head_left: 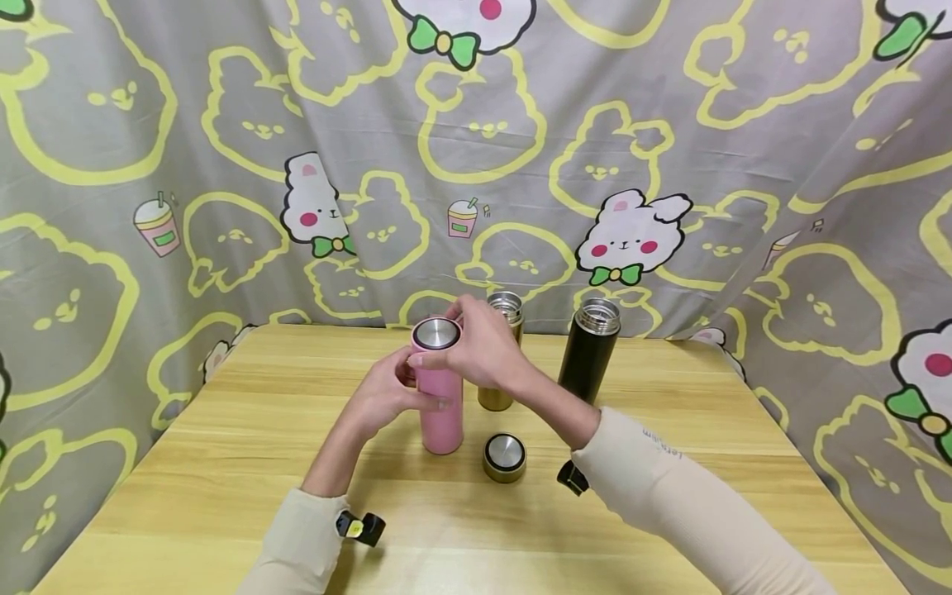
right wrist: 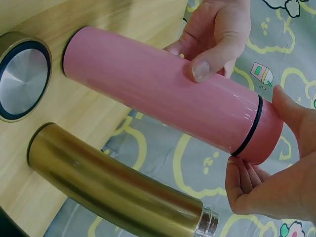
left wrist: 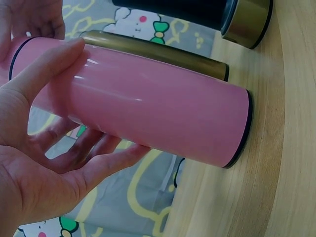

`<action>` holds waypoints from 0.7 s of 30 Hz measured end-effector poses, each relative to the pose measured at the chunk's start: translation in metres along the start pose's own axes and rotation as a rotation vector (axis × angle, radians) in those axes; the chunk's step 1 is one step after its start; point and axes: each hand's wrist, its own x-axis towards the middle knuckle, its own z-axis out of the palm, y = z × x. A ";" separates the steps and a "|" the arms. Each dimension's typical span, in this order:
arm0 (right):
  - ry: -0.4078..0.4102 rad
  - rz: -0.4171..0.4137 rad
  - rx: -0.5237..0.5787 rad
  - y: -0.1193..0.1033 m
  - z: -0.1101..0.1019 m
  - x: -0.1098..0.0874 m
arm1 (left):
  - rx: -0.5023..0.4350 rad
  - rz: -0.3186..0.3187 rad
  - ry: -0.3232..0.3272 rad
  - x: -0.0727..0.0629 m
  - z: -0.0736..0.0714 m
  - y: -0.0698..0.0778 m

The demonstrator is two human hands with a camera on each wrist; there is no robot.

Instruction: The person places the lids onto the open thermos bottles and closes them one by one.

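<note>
We have a pale, wood-grained worktop, and on it the pink bottle stands upright, with the gold bottle behind it and a little to the right. Farther right we see the black bottle, also upright and, like the gold one, uncapped (its foot is hidden from us in the head view). Nearer to us, before the gold bottle, the gold lid lies silvery side up.
</note>
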 end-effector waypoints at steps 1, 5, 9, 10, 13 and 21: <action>0.005 0.000 0.001 0.000 0.000 0.000 | 0.000 0.000 0.001 0.000 0.000 0.000; 0.008 0.003 0.009 0.001 0.001 -0.001 | 0.007 0.004 -0.001 0.001 0.000 -0.001; -0.015 0.008 0.003 0.000 0.000 0.000 | 0.021 0.016 -0.010 0.001 -0.001 -0.002; -0.026 0.008 -0.003 0.000 -0.001 0.000 | 0.025 0.019 -0.012 0.001 -0.001 -0.002; -0.080 0.011 -0.029 -0.002 -0.003 0.001 | 0.032 0.025 -0.020 0.001 -0.002 -0.003; -0.252 0.010 -0.099 -0.012 -0.020 0.007 | 0.049 0.010 -0.018 0.000 -0.003 0.000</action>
